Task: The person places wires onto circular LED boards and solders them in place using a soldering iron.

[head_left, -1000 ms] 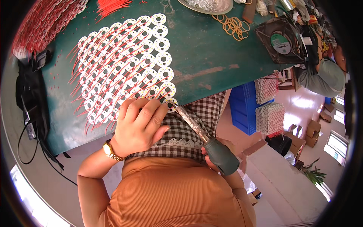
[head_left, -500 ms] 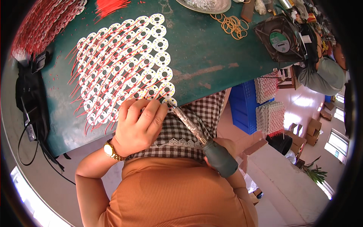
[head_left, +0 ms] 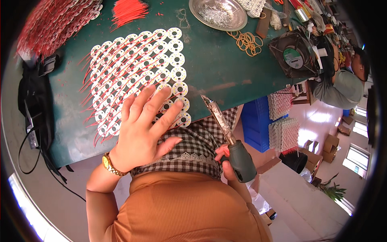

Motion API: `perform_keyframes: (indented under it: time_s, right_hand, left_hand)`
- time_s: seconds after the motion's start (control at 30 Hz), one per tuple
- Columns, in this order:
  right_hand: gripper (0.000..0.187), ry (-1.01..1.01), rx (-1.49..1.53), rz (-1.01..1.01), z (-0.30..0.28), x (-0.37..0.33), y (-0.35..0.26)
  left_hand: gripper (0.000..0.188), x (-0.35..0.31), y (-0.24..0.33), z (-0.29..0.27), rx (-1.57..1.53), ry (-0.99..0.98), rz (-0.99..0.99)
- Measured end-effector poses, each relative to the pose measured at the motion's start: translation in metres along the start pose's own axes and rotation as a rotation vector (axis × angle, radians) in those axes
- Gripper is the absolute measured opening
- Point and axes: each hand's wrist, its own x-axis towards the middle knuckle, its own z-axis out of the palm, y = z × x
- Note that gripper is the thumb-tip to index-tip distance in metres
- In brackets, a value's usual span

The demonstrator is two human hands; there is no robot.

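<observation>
Steady here: the ring boards [head_left: 140,74], gridded on the green table [head_left: 225,60], are best pressed flat under the left hand [head_left: 141,125], fingers spread wide, with the soldering iron [head_left: 242,163], gripped in the right hand [head_left: 221,151], guided clear of them.

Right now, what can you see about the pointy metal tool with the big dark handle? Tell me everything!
The pointed metal tool with a dark grey-green handle looks like a soldering iron. The handle is thick, perhaps plastic or rubber; the shaft is silvery with brownish blotches; the tip is narrow. It slants tip toward the picture's upper left, held in the person's bare right hand. The tip shows against the green tabletop, right of the white ring-shaped boards; whether it touches the tabletop I cannot tell.
</observation>
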Motion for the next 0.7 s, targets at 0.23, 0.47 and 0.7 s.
perform_keyframes:
  time_s: [0.23, 0.47, 0.7]
  right_hand:
    - [0.05, 0.098, 0.503, 0.08, 0.015, 0.037, -0.007]
    - [0.067, 0.016, 0.656, -0.009, 0.015, 0.071, -0.014]
    - [0.076, -0.059, 0.688, 0.057, 0.016, 0.066, -0.003]
  left_hand:
    - [0.095, 0.005, 0.001, 0.008, 0.216, -0.212, -0.101]
    - [0.094, -0.021, -0.006, -0.021, 0.119, -0.338, -0.07]
    - [0.027, 0.066, -0.083, -0.063, 0.051, 0.138, -0.036]
